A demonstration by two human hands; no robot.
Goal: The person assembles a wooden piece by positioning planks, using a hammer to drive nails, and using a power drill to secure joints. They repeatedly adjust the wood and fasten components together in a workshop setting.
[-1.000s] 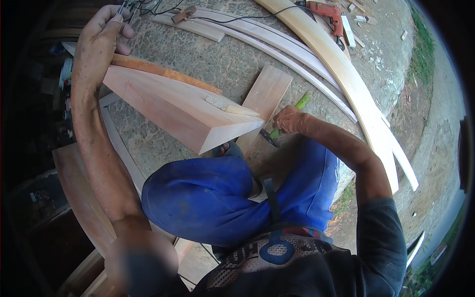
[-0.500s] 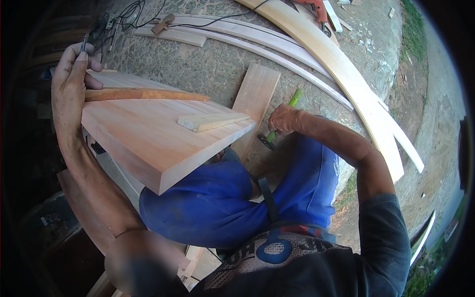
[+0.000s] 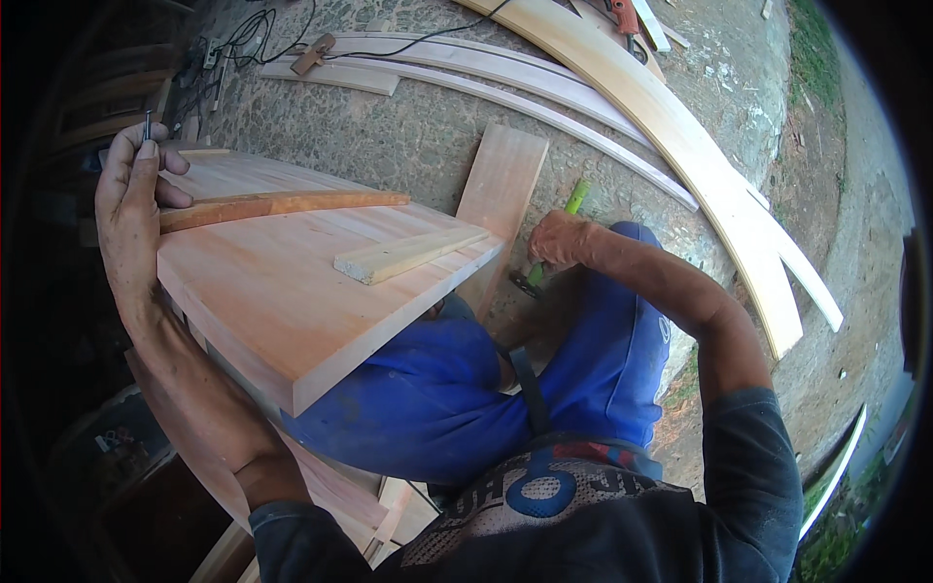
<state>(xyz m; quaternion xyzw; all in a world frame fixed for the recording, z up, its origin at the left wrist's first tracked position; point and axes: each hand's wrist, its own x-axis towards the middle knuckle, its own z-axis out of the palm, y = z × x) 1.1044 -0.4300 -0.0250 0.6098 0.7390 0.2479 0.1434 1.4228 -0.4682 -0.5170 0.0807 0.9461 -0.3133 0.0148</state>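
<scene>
My left hand is up at the far left end of a thick pale wooden panel. Between its thumb and fingers a nail stands upright. Just beside these fingers, a thin brown wood strip lies across the panel. My right hand is wrapped round the bright green handle of a hammer, over the ground right of the panel. The dark hammer head points down below the fist. A short pale batten rests on the panel's top.
A flat board sticks out beyond the panel's right end. Long curved wooden pieces lie across the ground ahead, with a red power tool and black cables. A small brown wooden block sits on the planks.
My left hand, with the nail, has moved slightly left and down. The short batten and near panel corner appear slightly farther left and lower. My right hand stays on the hammer, nearly unmoved.
</scene>
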